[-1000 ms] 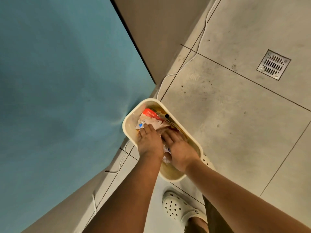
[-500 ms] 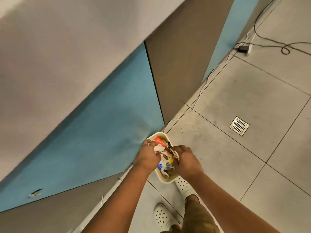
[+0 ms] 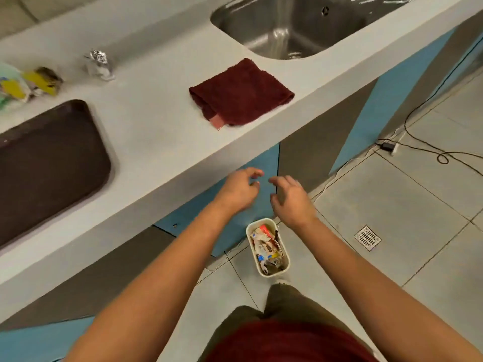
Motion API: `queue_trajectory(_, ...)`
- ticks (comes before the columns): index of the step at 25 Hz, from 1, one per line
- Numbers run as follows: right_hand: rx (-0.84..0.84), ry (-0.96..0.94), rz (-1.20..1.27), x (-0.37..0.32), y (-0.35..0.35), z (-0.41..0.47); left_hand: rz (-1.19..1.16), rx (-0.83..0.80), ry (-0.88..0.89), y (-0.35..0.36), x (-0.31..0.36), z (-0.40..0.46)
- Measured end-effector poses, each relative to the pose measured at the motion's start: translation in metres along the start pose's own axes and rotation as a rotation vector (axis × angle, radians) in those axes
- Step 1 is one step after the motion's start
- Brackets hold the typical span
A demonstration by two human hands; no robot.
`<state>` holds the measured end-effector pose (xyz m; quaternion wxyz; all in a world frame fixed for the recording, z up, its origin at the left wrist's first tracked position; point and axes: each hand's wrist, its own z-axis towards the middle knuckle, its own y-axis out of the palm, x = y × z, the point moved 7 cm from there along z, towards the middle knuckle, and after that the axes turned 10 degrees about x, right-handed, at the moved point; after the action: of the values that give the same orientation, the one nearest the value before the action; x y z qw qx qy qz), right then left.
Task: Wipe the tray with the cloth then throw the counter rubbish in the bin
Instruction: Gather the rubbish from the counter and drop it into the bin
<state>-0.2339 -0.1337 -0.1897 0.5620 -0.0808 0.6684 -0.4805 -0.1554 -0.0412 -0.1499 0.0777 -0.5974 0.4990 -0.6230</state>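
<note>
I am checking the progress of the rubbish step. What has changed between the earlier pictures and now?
Both hands have come up out of the bin: the left hand and the right hand pressed on the rubbish inside it, and now hang empty above it, fingers loosely curled. The rubbish stays in the bin, which stands in the same place on the floor.

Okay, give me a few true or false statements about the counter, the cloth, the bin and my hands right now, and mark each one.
1. The red cloth lies folded on the counter near the sink. True.
2. The left hand grips the cloth. False: it hangs in the air holding nothing.
3. The bin on the floor holds wrappers. True.
4. The right hand presses down inside the bin. False: it is raised above the bin, empty.
5. The counter has no rubbish left. False: a foil wrapper and other scraps remain beyond the brown tray.
</note>
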Motion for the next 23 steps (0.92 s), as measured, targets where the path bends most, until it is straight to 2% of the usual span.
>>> queue_trajectory(5,0.111,-0.233,0.078,-0.066,-0.053,0.035,-0.127,0.264,0.054,-0.101,0.041,-0.016)
queue_trajectory(10,0.114,-0.445,0.134,-0.130,-0.069,0.078,-0.212,0.443,-0.010,-0.158,0.045,-0.016)
queue_trajectory(18,0.036,-0.570,0.181,-0.202,-0.042,0.126,-0.266,0.628,-0.156,-0.224,0.002,-0.022)
queue_trajectory(23,-0.090,-0.544,0.191,-0.223,0.008,0.138,-0.285,0.682,-0.220,-0.259,-0.054,-0.016)
